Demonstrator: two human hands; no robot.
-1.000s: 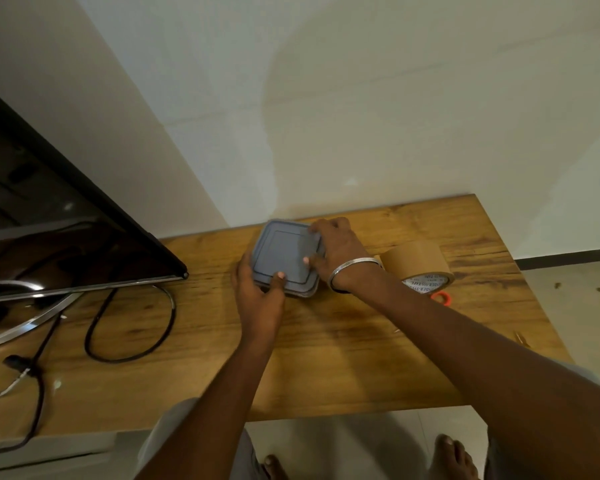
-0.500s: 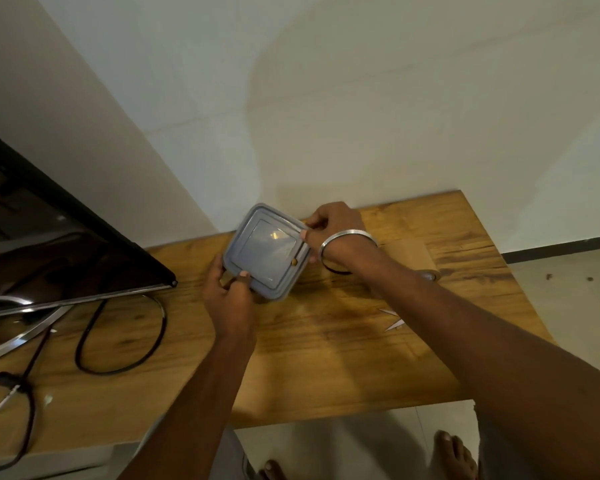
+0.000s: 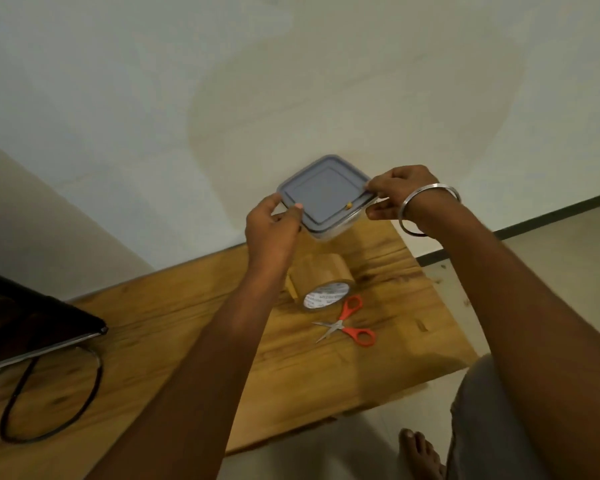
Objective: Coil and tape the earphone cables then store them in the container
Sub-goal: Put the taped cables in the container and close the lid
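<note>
A square container with a grey lid (image 3: pixel 326 195) is held up in the air above the far part of the wooden table (image 3: pixel 174 344). My left hand (image 3: pixel 272 230) grips its left edge, thumb on the lid. My right hand (image 3: pixel 400 192), with a metal bangle on the wrist, pinches the right corner of the lid. A small yellow speck sits on the lid near that corner. The inside of the container is hidden, and no earphone cable shows.
A roll of brown tape (image 3: pixel 323 282) stands on the table under the container. Orange-handled scissors (image 3: pixel 349 323) lie just in front of it. A dark screen (image 3: pixel 32 323) and a looped black cable (image 3: pixel 49 400) occupy the left side. The wall is close behind.
Both hands have lifted the container off the table and raised it higher and to the right. The tape roll and scissors below have come into view.
</note>
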